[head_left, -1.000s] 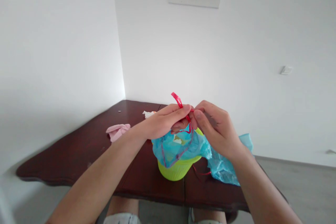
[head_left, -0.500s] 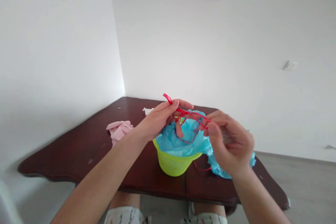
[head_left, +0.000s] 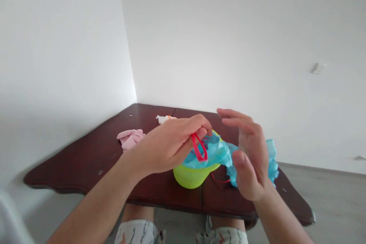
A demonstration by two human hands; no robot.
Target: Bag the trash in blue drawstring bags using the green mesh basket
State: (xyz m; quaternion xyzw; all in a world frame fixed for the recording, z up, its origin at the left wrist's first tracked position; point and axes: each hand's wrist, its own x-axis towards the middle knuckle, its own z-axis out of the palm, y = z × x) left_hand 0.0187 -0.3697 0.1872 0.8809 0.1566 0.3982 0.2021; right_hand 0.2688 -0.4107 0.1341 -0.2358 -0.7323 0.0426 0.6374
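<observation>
Left hand [head_left: 167, 146] pinches red drawstring [head_left: 199, 148] in its grip; right hand [head_left: 248, 152] spread open.

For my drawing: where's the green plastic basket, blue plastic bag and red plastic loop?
Green plastic basket [head_left: 191, 178], head view, on its side wall.
Blue plastic bag [head_left: 215, 152], head view, on its top fold.
Red plastic loop [head_left: 203, 159], head view, on its bottom bend.
</observation>
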